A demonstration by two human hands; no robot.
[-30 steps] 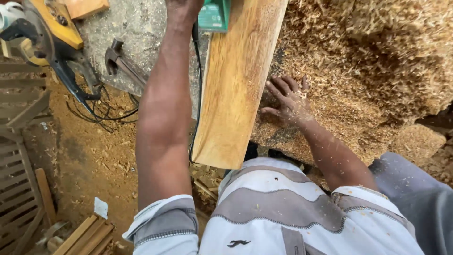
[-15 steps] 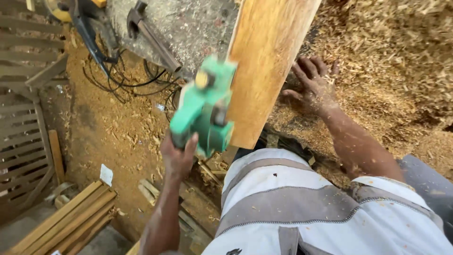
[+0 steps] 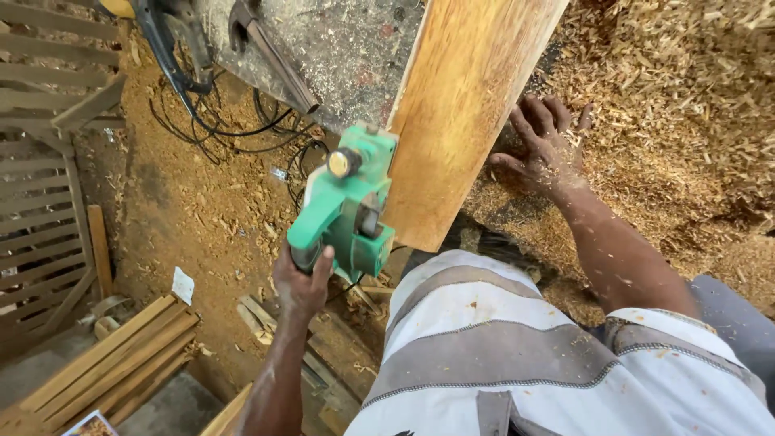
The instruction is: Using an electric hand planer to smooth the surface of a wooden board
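Slatted frames (image 3: 40, 186) are leaning at far left, with a stack of battens (image 3: 113, 367) lying below them on the dusty floor (image 3: 202, 218). Black cables (image 3: 242, 129) are trailing across the shavings from tools on the grey bench (image 3: 355, 56), where a clamp (image 3: 270, 48) is lying at an angle. Moving right: the left hand (image 3: 300, 282) is wrapping its fingers tight round the handle of a green planer (image 3: 347, 206), thumb up along the grip, holding the tool off the near left edge of the plank (image 3: 464, 113); the planer is sitting just beside the plank's lower corner, not flat on its face. The plank is running away from the person, pale and smooth, its near end overhanging toward the striped shirt (image 3: 517, 347). Further right, the right hand (image 3: 549, 145) is pressing down with fingers spread on the shavings (image 3: 686, 121), just beside the plank's right edge, gripping nothing. Judging the work: a good pass is probably calling for the sole set flat before it is pushed, the cable kept behind the tool, and the bracing hand kept well clear of the cutter path. Whether the plank is clamped, I cannot tell.
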